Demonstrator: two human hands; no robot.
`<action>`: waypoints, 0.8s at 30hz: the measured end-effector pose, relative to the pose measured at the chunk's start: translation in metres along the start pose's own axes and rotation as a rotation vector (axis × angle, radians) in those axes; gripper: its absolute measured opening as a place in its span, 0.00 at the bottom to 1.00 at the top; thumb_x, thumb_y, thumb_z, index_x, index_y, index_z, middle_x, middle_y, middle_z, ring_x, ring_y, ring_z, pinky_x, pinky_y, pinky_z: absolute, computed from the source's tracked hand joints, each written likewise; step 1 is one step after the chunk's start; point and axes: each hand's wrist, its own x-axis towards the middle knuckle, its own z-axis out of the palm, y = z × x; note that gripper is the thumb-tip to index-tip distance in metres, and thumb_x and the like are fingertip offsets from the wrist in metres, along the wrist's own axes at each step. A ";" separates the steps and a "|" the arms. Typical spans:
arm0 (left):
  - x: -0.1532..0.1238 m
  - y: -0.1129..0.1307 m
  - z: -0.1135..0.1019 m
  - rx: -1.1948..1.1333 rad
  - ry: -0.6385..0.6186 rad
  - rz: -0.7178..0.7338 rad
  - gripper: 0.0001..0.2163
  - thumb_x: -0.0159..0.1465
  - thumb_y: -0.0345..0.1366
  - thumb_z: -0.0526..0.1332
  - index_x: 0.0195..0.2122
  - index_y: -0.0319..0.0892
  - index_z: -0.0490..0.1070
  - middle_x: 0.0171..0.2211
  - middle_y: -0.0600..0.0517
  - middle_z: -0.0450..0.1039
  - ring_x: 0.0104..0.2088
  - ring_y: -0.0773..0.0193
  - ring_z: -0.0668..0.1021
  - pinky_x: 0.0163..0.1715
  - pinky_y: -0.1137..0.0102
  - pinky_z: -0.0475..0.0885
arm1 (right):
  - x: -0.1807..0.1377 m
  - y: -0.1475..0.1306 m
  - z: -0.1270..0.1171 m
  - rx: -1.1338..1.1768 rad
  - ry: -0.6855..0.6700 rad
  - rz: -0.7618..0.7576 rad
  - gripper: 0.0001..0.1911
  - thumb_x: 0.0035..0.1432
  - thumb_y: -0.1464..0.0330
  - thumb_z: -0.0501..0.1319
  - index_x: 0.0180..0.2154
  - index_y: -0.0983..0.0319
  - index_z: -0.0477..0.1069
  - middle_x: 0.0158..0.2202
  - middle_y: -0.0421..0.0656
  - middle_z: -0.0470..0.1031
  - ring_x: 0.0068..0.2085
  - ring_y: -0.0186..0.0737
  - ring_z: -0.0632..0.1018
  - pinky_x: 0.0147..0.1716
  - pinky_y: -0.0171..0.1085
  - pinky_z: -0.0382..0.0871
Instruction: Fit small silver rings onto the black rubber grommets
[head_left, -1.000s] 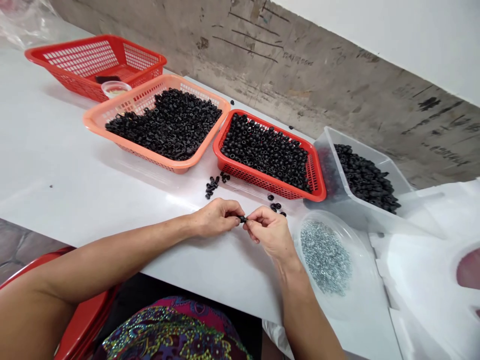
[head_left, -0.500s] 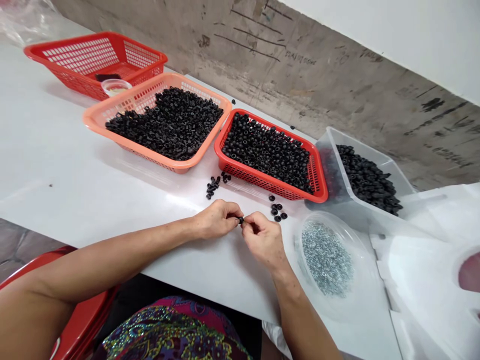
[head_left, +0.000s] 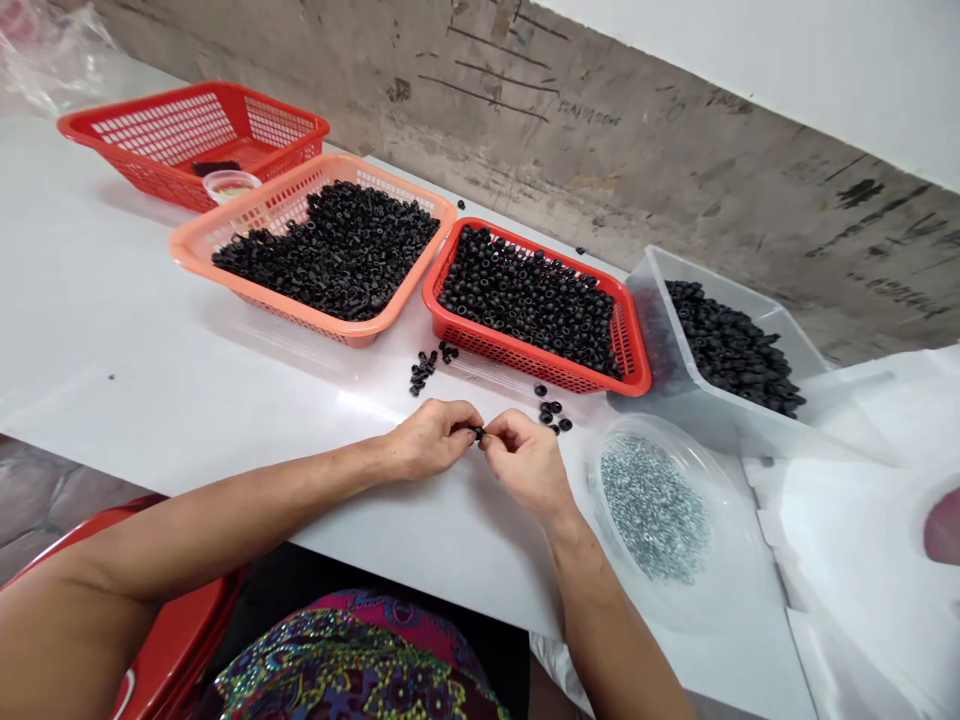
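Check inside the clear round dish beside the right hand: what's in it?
The clear round dish holds a loose heap of small silvery-grey metal pieces, too small to identify exactly. The heap covers the middle of the dish's floor, so anything beneath it cannot be seen.

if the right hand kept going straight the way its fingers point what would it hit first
The right hand would first meet the small black piece pinched at its own fingertips, then, just behind that, the left hand, which holds the same piece from the other side.
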 end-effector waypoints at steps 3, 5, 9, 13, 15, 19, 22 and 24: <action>0.000 0.005 -0.002 -0.084 -0.044 0.039 0.08 0.59 0.28 0.53 0.33 0.37 0.72 0.28 0.53 0.71 0.28 0.68 0.70 0.30 0.72 0.65 | 0.007 0.004 -0.011 0.413 -0.171 0.162 0.08 0.46 0.67 0.66 0.27 0.61 0.68 0.19 0.38 0.72 0.17 0.30 0.67 0.15 0.31 0.60; 0.000 0.007 -0.003 -0.109 -0.063 0.083 0.07 0.60 0.28 0.53 0.33 0.37 0.71 0.28 0.53 0.71 0.30 0.68 0.70 0.33 0.72 0.66 | 0.010 0.007 -0.016 0.574 -0.269 0.193 0.12 0.43 0.65 0.70 0.28 0.62 0.69 0.23 0.41 0.76 0.17 0.30 0.69 0.15 0.30 0.63; 0.000 0.008 -0.005 -0.119 -0.075 0.131 0.07 0.61 0.27 0.51 0.33 0.38 0.69 0.30 0.53 0.70 0.33 0.67 0.71 0.37 0.71 0.65 | 0.012 0.014 -0.016 0.649 -0.311 0.217 0.16 0.43 0.64 0.72 0.29 0.62 0.69 0.24 0.42 0.78 0.18 0.29 0.72 0.16 0.28 0.64; 0.001 0.007 -0.006 -0.119 -0.091 0.134 0.08 0.60 0.26 0.51 0.33 0.38 0.69 0.30 0.53 0.71 0.34 0.67 0.72 0.39 0.70 0.66 | 0.013 0.017 -0.014 0.642 -0.336 0.261 0.17 0.43 0.63 0.72 0.32 0.62 0.69 0.26 0.43 0.78 0.21 0.31 0.75 0.17 0.28 0.66; 0.003 0.005 -0.007 -0.117 -0.096 0.097 0.07 0.60 0.27 0.52 0.33 0.38 0.69 0.30 0.52 0.72 0.34 0.66 0.72 0.38 0.70 0.66 | 0.013 0.015 -0.013 0.634 -0.308 0.261 0.17 0.43 0.63 0.72 0.31 0.62 0.69 0.24 0.41 0.77 0.19 0.30 0.73 0.16 0.28 0.65; 0.008 -0.001 -0.006 -0.198 -0.090 0.001 0.05 0.58 0.29 0.55 0.34 0.38 0.68 0.28 0.53 0.70 0.29 0.68 0.70 0.31 0.72 0.64 | 0.010 0.007 -0.011 0.589 -0.178 0.237 0.13 0.43 0.66 0.70 0.29 0.63 0.69 0.21 0.39 0.75 0.16 0.27 0.69 0.14 0.27 0.61; 0.010 -0.003 -0.006 -0.347 -0.082 -0.049 0.07 0.56 0.32 0.57 0.35 0.37 0.67 0.26 0.54 0.70 0.24 0.71 0.69 0.26 0.73 0.63 | 0.007 0.000 -0.011 0.535 -0.094 0.221 0.10 0.43 0.68 0.68 0.29 0.63 0.70 0.22 0.40 0.76 0.18 0.29 0.71 0.16 0.28 0.63; 0.011 -0.002 -0.006 -0.429 -0.066 -0.079 0.08 0.55 0.33 0.59 0.35 0.37 0.67 0.25 0.54 0.70 0.22 0.71 0.70 0.24 0.73 0.63 | 0.004 -0.004 -0.012 0.488 -0.044 0.198 0.08 0.44 0.69 0.66 0.29 0.63 0.70 0.22 0.40 0.76 0.19 0.30 0.72 0.17 0.29 0.64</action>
